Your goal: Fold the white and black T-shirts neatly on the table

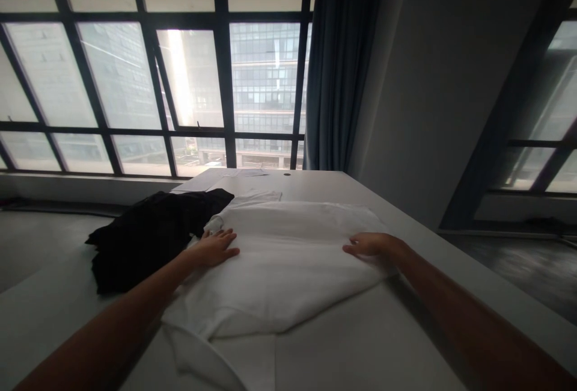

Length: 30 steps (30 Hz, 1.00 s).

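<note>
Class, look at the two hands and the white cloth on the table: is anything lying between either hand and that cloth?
Nothing visible: the left hand and right hand both rest flat on the white folded cloth. The black crumpled garment lies beside it.

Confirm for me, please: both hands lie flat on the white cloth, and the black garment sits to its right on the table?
Not quite: the head view shows the black garment left of the white cloth. Both the left hand and right hand do lie flat on it, on the table.
</note>
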### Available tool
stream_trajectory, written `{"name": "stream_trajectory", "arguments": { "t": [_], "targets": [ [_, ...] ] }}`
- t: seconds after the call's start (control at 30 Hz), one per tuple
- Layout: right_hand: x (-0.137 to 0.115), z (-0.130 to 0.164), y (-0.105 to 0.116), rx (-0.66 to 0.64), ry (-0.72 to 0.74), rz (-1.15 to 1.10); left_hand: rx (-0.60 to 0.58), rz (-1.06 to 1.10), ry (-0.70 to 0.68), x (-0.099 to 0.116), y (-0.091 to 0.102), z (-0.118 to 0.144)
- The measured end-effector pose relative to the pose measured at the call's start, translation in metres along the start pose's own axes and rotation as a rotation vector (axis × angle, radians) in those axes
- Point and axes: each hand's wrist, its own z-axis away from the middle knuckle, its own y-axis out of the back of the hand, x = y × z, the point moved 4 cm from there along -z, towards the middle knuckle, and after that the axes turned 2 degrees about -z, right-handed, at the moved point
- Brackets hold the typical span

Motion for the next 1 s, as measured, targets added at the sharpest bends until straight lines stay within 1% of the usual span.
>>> {"name": "stream_trajectory", "arguments": {
  "t": [0.1, 0.17, 0.2, 0.23, 0.3, 0.37, 0.4, 0.43, 0.47, 0.53, 0.6, 0.63, 0.73, 0.83, 0.9, 0.93, 1.0],
  "targets": [
    [0.002, -0.019, -0.007, -0.119, -0.015, 0.0, 0.004, -0.019, 0.014, -0.007, -0.007, -0.017],
    [-0.002, -0.032, -0.01, -0.069, -0.018, 0.021, 0.007, -0.023, 0.028, -0.011, -0.01, -0.032],
    [-0.006, -0.038, -0.012, -0.015, -0.03, 0.042, 0.011, -0.022, 0.04, -0.014, -0.012, -0.041],
    [-0.01, -0.043, -0.012, 0.067, -0.051, 0.07, 0.017, -0.021, 0.059, -0.016, -0.013, -0.051],
    [-0.02, -0.048, -0.01, 0.303, -0.097, 0.149, 0.035, -0.022, 0.1, -0.021, -0.013, -0.069],
    [-0.034, -0.044, -0.003, 0.547, -0.094, 0.237, 0.052, -0.03, 0.128, -0.027, -0.012, -0.084],
    [-0.041, -0.039, 0.001, 0.631, -0.075, 0.269, 0.06, -0.037, 0.133, -0.029, -0.01, -0.089],
    [-0.047, -0.033, 0.005, 0.68, -0.052, 0.284, 0.072, -0.043, 0.131, -0.03, -0.007, -0.093],
    [-0.052, -0.026, 0.009, 0.694, -0.033, 0.279, 0.087, -0.049, 0.129, -0.031, -0.004, -0.095],
    [-0.055, -0.009, 0.014, 0.638, -0.026, 0.224, 0.135, -0.066, 0.129, -0.029, 0.004, -0.095],
    [-0.054, 0.01, 0.014, 0.52, -0.042, 0.16, 0.207, -0.09, 0.125, -0.02, 0.014, -0.093],
    [-0.053, 0.019, 0.012, 0.453, -0.05, 0.134, 0.244, -0.1, 0.116, -0.012, 0.02, -0.09],
    [-0.046, 0.042, 0.0, 0.309, -0.06, 0.082, 0.328, -0.106, 0.052, 0.024, 0.033, -0.077],
    [-0.039, 0.054, -0.009, 0.265, -0.073, 0.076, 0.363, -0.075, -0.044, 0.068, 0.039, -0.046],
    [-0.035, 0.054, -0.011, 0.26, -0.106, 0.094, 0.356, -0.034, -0.145, 0.092, 0.039, -0.019],
    [-0.033, 0.053, -0.011, 0.253, -0.129, 0.098, 0.327, 0.005, -0.209, 0.102, 0.038, -0.005],
    [-0.032, 0.049, -0.012, 0.22, -0.174, 0.09, 0.214, 0.092, -0.332, 0.113, 0.033, 0.019]
  ]
}}
